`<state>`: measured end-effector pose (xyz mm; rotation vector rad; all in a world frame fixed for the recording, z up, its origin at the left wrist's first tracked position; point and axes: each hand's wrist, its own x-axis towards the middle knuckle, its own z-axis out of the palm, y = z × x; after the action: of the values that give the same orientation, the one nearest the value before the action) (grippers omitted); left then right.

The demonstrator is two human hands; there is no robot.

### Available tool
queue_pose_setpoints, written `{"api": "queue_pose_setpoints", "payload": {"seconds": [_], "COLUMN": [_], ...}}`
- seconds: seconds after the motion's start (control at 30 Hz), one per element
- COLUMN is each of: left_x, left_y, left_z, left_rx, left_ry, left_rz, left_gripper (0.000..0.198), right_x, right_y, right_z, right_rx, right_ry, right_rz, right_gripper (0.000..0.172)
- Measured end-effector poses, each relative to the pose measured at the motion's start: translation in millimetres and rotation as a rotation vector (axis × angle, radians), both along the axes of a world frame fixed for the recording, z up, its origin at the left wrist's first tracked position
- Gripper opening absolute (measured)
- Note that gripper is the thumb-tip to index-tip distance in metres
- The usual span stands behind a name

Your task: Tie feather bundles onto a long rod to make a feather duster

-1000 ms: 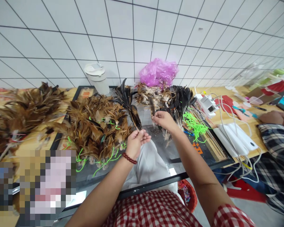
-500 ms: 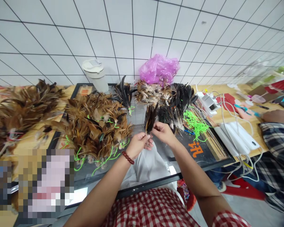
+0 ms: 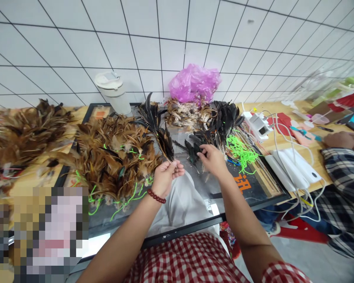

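Observation:
My left hand [image 3: 167, 175] pinches a small bunch of dark brown feathers [image 3: 165, 144] by its quill ends, tips pointing up. A red bead bracelet is on that wrist. My right hand [image 3: 214, 160] is closed at loose black feathers [image 3: 191, 152], thumb and forefinger on them; its other fingers are partly hidden. Beyond the left hand lies a tied black feather bundle [image 3: 151, 114]. Brown feather bundles [image 3: 115, 153] with green ties fill the left of the black-framed board [image 3: 194, 228]. Black feather bundles [image 3: 224, 118] lie past my right hand.
Bright green ties [image 3: 244, 153] lie right of my right hand. At the back stand a lidded cup [image 3: 113, 92] and a pink plastic bag [image 3: 194, 83]. A power strip [image 3: 257, 125] and cables are on the right, near another person's plaid sleeve [image 3: 343, 167].
My hands have separated. The left moved slightly left with the brown feathers, while the right went right to the black feathers. Some black feathers now lie further left.

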<state>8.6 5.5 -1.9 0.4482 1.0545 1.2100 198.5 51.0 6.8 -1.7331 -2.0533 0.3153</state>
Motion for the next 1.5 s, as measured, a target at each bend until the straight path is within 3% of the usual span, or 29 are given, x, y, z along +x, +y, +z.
{"api": "queue_pose_setpoints", "payload": {"seconds": [0.1,0.27,0.37,0.47,0.63,0.73,0.83,0.9,0.97,1.1,1.17,1.3,1.5], "left_x": [0,0,0,0,0,0,-1,-1,-1,0,1,0,-1], "left_y": [0,0,0,0,-1,-1,-1,-1,-1,-2,-3,-4,-3], "left_z": [0.9,1.4,0.8,0.6,0.5,0.4,0.4,0.6,1.5,5.1,6.8,7.9,3.6], "left_rx": [-0.011,0.001,0.001,-0.003,0.004,0.014,0.016,0.017,0.012,-0.036,-0.051,-0.062,-0.056], "left_ry": [-0.015,-0.016,-0.017,-0.017,-0.015,-0.029,-0.037,-0.036,-0.037,-0.023,-0.005,0.026,0.038], "left_rz": [0.017,0.005,0.0,-0.007,-0.003,-0.007,-0.012,-0.01,-0.011,-0.035,-0.07,-0.155,-0.23], "left_gripper": [0.023,0.022,0.023,0.022,0.022,0.022,0.023,0.024,0.023,0.02,0.019,0.02,0.019], "right_x": [0,-17,-22,-19,-12,-14,-17,-18,-17,-15,-18,-28,-40], "right_y": [-2,-11,-14,-11,-9,-15,-19,-18,-15,-9,-8,-12,-17], "right_z": [2.8,4.4,4.5,4.6,8.5,11.1,9.6,7.2,5.3,5.1,4.8,-1.4,-11.9], "right_rx": [0.013,0.008,-0.054,-0.156,-0.167,-0.15,-0.188,-0.226,-0.293,-0.439,-0.512,-0.478,-0.293], "right_ry": [-0.056,-0.207,-0.232,-0.145,0.102,-0.061,-0.159,-0.074,0.151,0.806,1.009,1.078,0.853], "right_rz": [-0.038,-0.021,0.009,0.04,-0.05,-0.042,0.024,0.072,0.109,0.087,0.095,0.159,0.302], "right_gripper": [0.023,0.042,0.026,0.016,0.031,0.043,0.034,0.023,0.019,0.028,0.03,0.03,0.025]}}
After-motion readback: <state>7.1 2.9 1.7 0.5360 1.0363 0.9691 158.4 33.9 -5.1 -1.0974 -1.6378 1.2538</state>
